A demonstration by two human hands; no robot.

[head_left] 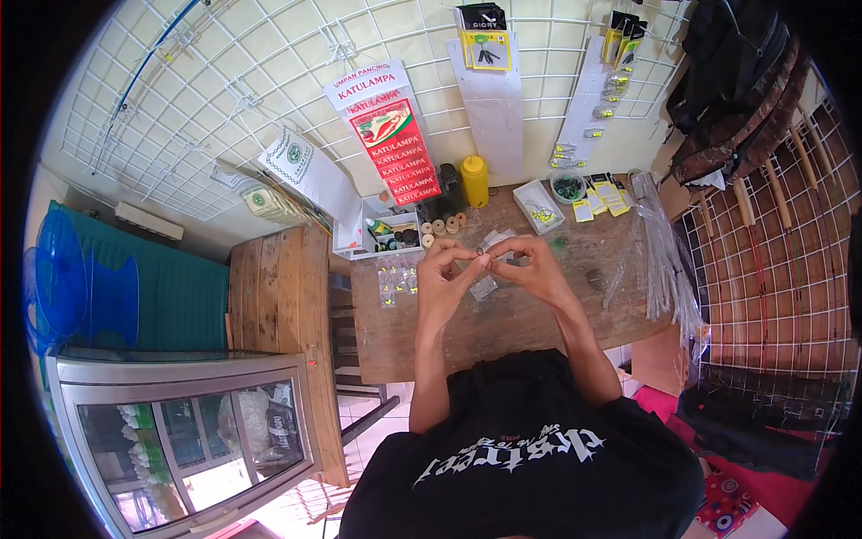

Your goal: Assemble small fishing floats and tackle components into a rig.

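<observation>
Above the wooden table (395,341), my left hand (444,277) and my right hand (536,271) meet, fingertips pinched together. Whatever is between them is too small to make out. Just beneath and behind the fingers lie small see-through plastic packets (483,288). To the left of my left hand, more small packets (398,282) with yellow-green pieces inside rest flat in a row. Several spools (444,226) of pale thread or cord stand behind my left hand.
A white tray (391,242) of small items and a yellow bottle (474,181) stand at the back. Further right are a white box (540,208), a round tub (568,187), yellow-carded packets (608,196) and long plastic sleeves (663,251). A glass-front case (184,440) stands at the left.
</observation>
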